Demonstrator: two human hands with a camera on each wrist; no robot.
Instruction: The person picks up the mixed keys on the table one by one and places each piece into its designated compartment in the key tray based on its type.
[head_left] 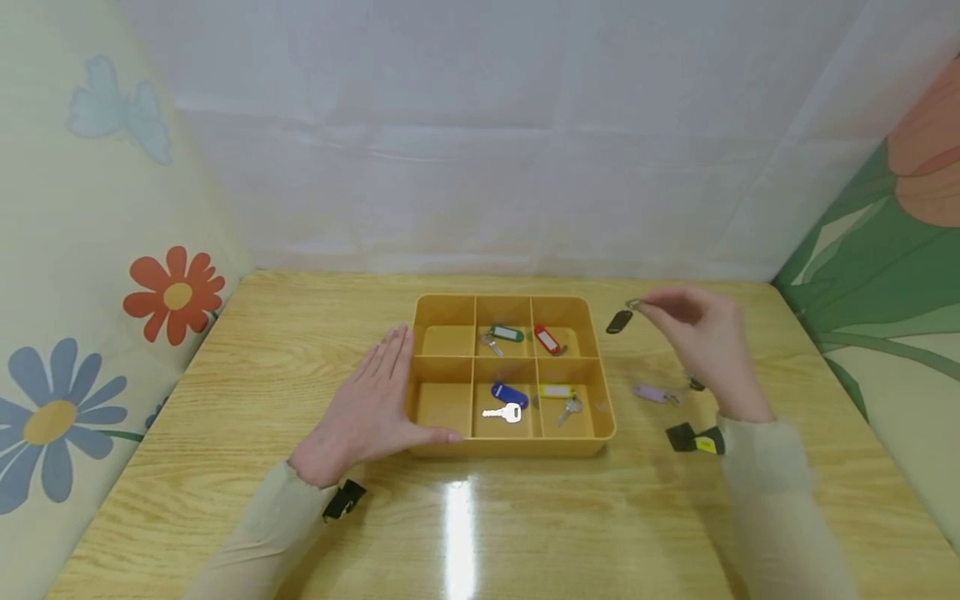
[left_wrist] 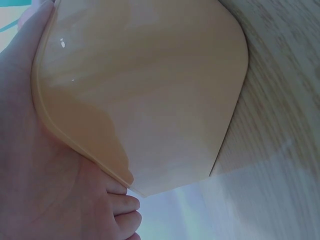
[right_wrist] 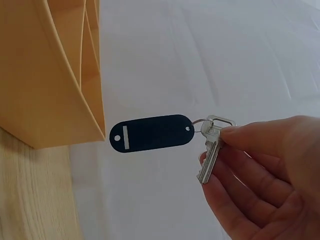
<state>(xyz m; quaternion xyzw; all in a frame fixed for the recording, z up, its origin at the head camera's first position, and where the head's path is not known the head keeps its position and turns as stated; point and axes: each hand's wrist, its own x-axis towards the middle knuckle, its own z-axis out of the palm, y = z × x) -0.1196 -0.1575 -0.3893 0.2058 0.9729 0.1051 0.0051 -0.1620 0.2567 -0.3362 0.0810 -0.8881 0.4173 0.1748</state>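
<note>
While your right hand (head_left: 697, 342) pinches a key (right_wrist: 214, 150), your left hand (head_left: 367, 408) braces the tray (head_left: 510, 447)

Although your right thumb and fingers meet on the key, its dark tag (right_wrist: 152, 133) hangs from a ring (right_wrist: 202, 121) near the tray's right wall. Your left fingers lie straight against the opposite wall, thumb reaching over the near rim. Between your hands, the tray's compartments hold a green tag (head_left: 507, 333) and a red tag (head_left: 548, 339) in the far row, a blue tag (head_left: 510, 395) and a yellow tag (head_left: 557, 391) in the near row. White label inserts (head_left: 556, 392) show on the green, red and yellow; any writing is too small to read. Just left of your right wrist, a lilac tag (head_left: 651, 392) lies on the counter (head_left: 540, 517).
</note>
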